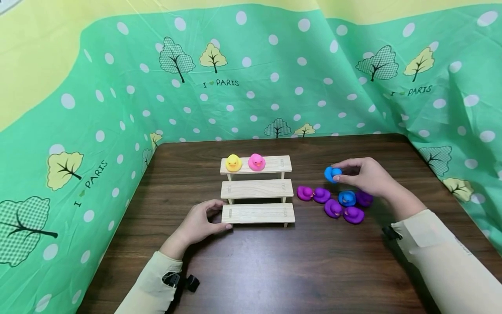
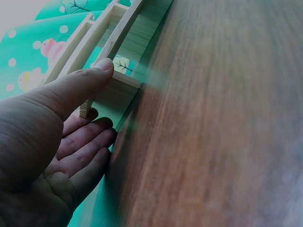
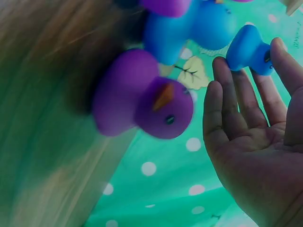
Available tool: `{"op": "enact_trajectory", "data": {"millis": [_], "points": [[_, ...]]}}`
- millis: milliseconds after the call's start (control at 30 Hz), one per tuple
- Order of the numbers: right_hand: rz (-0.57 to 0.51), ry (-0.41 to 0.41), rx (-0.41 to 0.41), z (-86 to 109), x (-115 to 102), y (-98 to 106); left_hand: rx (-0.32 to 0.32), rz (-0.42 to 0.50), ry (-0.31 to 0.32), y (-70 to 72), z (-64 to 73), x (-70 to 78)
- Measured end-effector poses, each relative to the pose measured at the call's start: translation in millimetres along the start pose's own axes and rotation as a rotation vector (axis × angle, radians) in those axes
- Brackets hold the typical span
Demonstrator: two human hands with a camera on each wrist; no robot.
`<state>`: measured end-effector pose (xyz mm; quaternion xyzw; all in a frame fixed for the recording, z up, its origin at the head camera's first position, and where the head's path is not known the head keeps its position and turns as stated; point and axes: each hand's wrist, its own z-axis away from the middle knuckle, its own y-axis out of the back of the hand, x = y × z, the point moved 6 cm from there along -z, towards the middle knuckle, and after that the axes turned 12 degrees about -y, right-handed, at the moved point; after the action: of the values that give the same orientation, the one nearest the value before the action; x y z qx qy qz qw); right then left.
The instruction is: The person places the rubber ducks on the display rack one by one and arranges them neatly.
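Pinching a blue rubber duck [image 1: 329, 174] between thumb and fingertips, the right hand [image 1: 364, 175] reaches over the dark wood-grain tabletop [image 1: 313, 270]; in the right wrist view its fingers are slightly spread. The duck sits at these fingertips, apart from the loose ducks; whether it touches the tabletop I cannot tell. Nearer the person than the pinching fingertips lie five purple rubber ducks [image 1: 333, 208] and a second blue rubber duck [image 1: 347, 198], loosely clustered, one purple one partly hidden by the right hand.

Well to the left of those fingertips, the left hand [image 1: 198, 222] holds the left end of the bottom step [image 1: 259, 213] of a three-step wooden stand [image 1: 256, 189], thumb at its front edge, index finger behind; the remaining fingers lie side by side. Farther from the person than the left fingers, on the top step, a yellow rubber duck [image 1: 233, 163] sits left of a pink rubber duck [image 1: 256, 162]. Beyond all the fingers hangs a green polka-dot cloth [image 1: 251, 115].
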<state>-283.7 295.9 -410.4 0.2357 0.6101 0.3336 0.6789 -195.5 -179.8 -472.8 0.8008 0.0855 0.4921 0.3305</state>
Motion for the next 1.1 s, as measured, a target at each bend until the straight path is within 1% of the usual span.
{"op": "enact_trajectory", "data": {"millis": [67, 367, 500, 700, 1100], "points": [[-0.019, -0.001, 0.007, 0.6, -5.1, -1.0, 0.001, 0.001, 0.002, 0.0, 0.1, -0.2], [-0.117, 0.050, 0.037, 0.5, -30.4, -5.4, 0.003, 0.000, 0.003, 1.0, 0.4, 0.1], [-0.121, 0.071, 0.056, 1.1, -42.0, -5.7, 0.001, 0.004, 0.010, 1.2, 0.5, 0.2], [-0.130, 0.111, 0.061, 0.9, -57.9, -8.0, -0.009, 0.011, 0.019, 0.5, 0.2, 0.4], [-0.208, 0.156, 0.085, 0.4, -89.1, -17.0, -0.012, 0.015, 0.040, -0.5, 0.9, -3.7]]}}
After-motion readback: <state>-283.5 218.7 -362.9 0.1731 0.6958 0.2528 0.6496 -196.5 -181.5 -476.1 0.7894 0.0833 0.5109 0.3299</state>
